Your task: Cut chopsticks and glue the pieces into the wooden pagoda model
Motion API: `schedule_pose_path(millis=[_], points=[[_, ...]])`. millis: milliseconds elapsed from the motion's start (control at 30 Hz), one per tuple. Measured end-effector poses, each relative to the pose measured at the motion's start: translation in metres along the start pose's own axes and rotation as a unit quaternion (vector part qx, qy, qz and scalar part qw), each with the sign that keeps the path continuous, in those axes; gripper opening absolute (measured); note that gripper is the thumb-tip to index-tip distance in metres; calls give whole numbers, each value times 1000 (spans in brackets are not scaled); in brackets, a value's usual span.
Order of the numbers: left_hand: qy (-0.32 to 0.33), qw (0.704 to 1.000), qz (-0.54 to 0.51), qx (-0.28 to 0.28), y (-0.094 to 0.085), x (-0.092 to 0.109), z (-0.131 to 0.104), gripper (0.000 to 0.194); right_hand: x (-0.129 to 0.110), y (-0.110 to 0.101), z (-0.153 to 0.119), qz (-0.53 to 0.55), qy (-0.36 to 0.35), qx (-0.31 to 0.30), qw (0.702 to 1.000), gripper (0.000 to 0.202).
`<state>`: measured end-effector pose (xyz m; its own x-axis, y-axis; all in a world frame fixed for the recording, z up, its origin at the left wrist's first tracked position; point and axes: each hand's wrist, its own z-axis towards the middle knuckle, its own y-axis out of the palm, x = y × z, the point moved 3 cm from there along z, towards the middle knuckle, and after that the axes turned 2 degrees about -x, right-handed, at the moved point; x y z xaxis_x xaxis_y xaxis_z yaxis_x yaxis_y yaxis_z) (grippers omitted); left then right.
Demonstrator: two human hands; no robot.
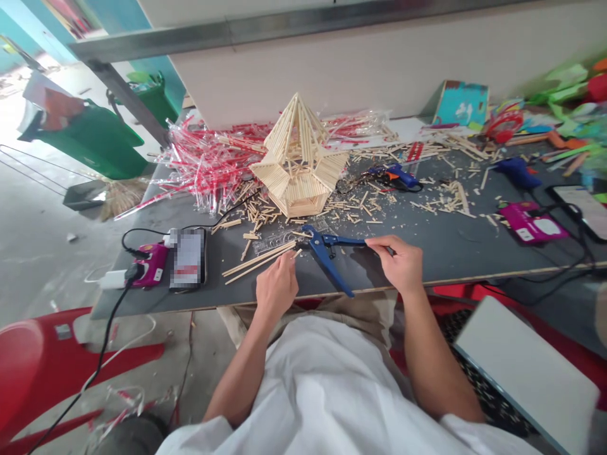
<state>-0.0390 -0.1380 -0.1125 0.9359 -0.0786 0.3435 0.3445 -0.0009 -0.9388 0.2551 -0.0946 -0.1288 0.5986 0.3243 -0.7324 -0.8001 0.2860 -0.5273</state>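
My right hand (399,262) pinches the tip of one handle of a blue pipe cutter (327,253), whose handles are spread apart. The cutter's other handle rests toward the table's front edge. Left of its jaws, my left hand (277,283) is closed with a short bit of wooden stick (297,254) showing at the fingertips. Several long thin wooden sticks (256,261) lie just beyond that hand, beside a clear plastic ruler (272,241). Farther back stands a pointed lantern-like model (303,183) built from sticks.
Red-and-clear plastic wrappers (203,164) pile up at the back left. Stick offcuts (365,205) litter the dark table (403,243). A blue glue gun (401,175) lies right of the model. Toward the left edge are a phone (188,259) and a purple power strip (152,265) with cables.
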Motion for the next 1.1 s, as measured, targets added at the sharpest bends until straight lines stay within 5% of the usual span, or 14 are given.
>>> schedule_pose_path(millis=[233, 733, 867, 967, 1100], points=[[13, 999, 28, -13, 2, -1, 0, 36, -4, 1, -2, 2, -7, 0, 1000, 10], [57, 997, 32, 50, 7, -4, 0, 31, 16, -2, -3, 18, 129, 102, 986, 37], [70, 996, 4, 52, 8, -6, -1, 35, 5, -8, 0, -9, 52, 128, 990, 29], [65, 996, -16, 54, 9, -8, -1, 40, -22, -2, 0, -34, -43, 69, 996, 28], [54, 995, -34, 72, 10, -8, -1, 36, -55, 25, -10, -103, -89, -87, 987, 68]])
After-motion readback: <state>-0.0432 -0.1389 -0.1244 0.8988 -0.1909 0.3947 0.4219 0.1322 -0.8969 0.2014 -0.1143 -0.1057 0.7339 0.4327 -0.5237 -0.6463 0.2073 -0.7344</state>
